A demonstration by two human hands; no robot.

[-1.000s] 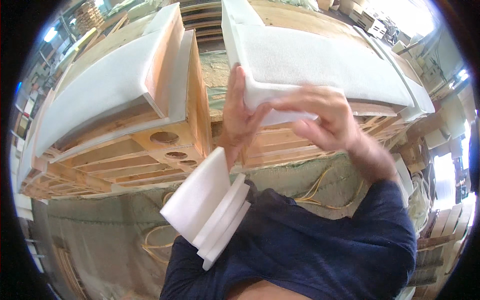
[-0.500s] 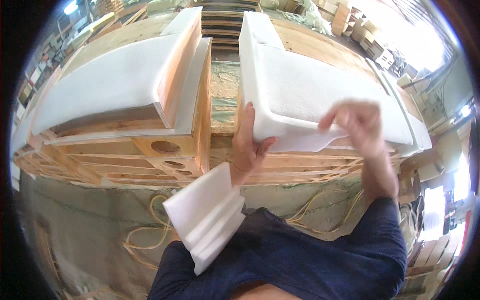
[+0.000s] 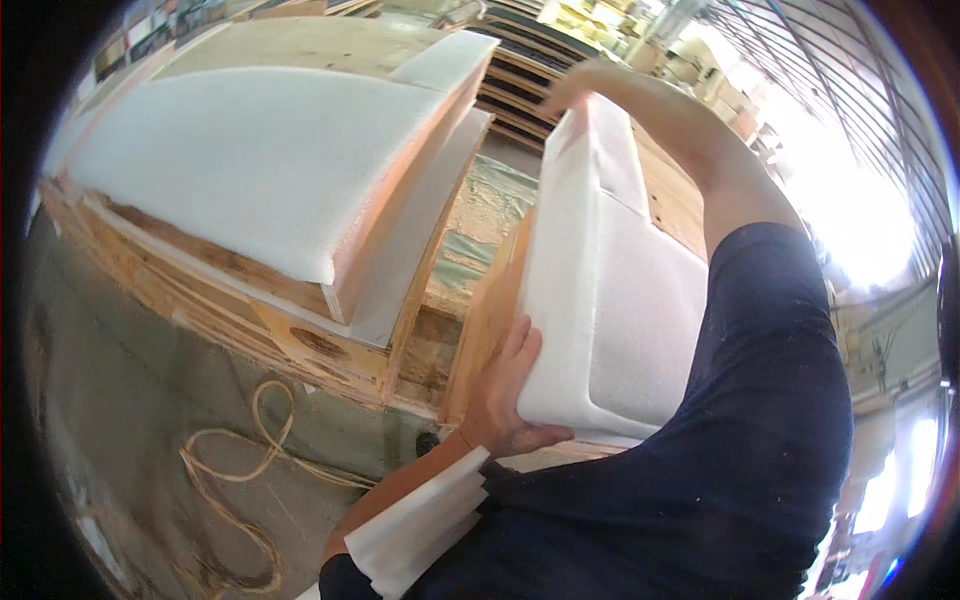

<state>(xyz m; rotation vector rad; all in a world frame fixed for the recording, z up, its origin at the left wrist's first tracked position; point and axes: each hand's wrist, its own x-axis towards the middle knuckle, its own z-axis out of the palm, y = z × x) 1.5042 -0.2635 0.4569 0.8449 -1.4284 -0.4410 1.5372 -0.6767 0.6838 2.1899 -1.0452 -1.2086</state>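
Observation:
To my right stands a wooden frame (image 3: 487,320) with a white foam sheet (image 3: 645,310) on top. A white foam strip (image 3: 562,300) wraps its left side and near corner. My left hand (image 3: 505,395) lies against that near corner, fingers stretched up the side and thumb apart along the front. Far along the same side, my right hand (image 3: 580,85) is at the strip's far end, its fingers smeared by motion and partly hidden. Several loose white foam pieces (image 3: 420,530) are tucked by my left forearm, against my body.
A second wooden frame (image 3: 330,345) with white foam (image 3: 260,160) stands to the left, across a narrow gap. A yellowish hose (image 3: 265,455) loops over the floor (image 3: 130,400). Stacked boards (image 3: 515,60) stand at the back.
My right hand has swung from the near edge of the foam to its far end. My view has turned and my body leans in over the right frame. My left hand stays at the corner.

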